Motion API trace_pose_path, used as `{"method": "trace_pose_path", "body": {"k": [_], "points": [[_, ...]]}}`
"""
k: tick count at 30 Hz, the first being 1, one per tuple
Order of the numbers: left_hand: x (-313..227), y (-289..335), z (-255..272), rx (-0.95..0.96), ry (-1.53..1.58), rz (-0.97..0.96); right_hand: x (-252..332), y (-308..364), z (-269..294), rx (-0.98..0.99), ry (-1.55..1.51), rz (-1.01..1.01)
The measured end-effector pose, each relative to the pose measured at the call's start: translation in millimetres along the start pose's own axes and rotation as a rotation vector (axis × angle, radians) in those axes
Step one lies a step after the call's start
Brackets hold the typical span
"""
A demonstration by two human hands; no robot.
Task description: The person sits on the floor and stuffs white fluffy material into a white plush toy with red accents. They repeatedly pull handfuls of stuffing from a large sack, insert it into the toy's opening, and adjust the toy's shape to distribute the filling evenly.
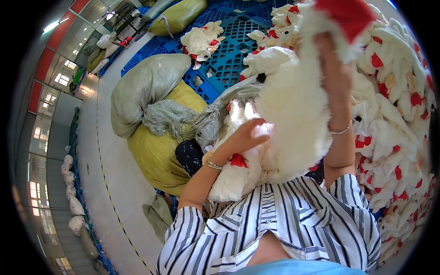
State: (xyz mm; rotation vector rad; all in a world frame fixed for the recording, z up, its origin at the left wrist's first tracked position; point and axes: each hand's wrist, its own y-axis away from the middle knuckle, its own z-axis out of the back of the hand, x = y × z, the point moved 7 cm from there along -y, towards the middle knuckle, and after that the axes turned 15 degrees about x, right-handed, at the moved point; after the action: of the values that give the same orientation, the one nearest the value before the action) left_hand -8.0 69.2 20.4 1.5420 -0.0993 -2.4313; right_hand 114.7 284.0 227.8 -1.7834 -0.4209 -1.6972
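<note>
My right hand [333, 78] is raised at the upper right, smeared by motion, gripping a white unstuffed plush toy [293, 123]. At its top a red fabric part [348, 18] with white trim is blurred too. The furry body of the toy hangs down toward my lap. My left hand [247, 136] is beside the hanging fur, thumb and forefinger apart, with nothing plainly between them. Under my left wrist lies more white plush [231, 183] with a red patch [238, 160]. What part of the toy my right fingers pinch is hidden.
A big heap of white plush skins [389, 114] with red and tan bits fills the right side. Stuffed grey [142, 91] and yellow sacks [151, 156] stand at the left. Blue plastic pallets [233, 41] lie ahead, carrying a small plush pile [201, 41].
</note>
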Motion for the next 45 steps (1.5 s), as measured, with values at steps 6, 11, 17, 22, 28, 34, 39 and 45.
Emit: {"method": "trace_pose_path", "body": {"k": [6, 11, 17, 22, 28, 34, 39, 45], "points": [[-86.2, 20.5, 17.3, 0.082, 0.136, -0.319, -0.8, 2.1, -91.1, 0.465, -0.354, 0.333], [-58.5, 5.4, -27.3, 0.101, 0.242, -0.077, 14.3, 40.4, -139.0, 0.638, -0.266, 0.46], [5.7, 31.1, -9.4, -0.104, 0.464, 0.015, -12.0, -5.6, -101.7, 0.406, -0.375, 0.41], [-3.9, 48.3, 75.7, -0.19, 0.253, 0.029, -75.9, -63.0, -51.0, 0.257, -0.585, 0.2], [-9.4, 54.9, 124.3, -0.336, 0.096, 0.043, -71.8, -67.3, -36.3, 0.347, -0.822, 0.24], [-44.2, 75.9, 171.5, -0.633, 0.305, -0.215, -61.5, -83.8, -16.5, 0.408, -0.9, 0.364], [-67.3, 98.1, 202.8, -0.855, 0.119, -0.246, -56.0, -84.9, -8.2, 0.365, -0.814, 0.536], [-34.6, 106.9, 203.3, -0.833, 0.117, -0.218, -91.3, -47.7, -14.6, 0.427, -0.759, 0.256]]}}
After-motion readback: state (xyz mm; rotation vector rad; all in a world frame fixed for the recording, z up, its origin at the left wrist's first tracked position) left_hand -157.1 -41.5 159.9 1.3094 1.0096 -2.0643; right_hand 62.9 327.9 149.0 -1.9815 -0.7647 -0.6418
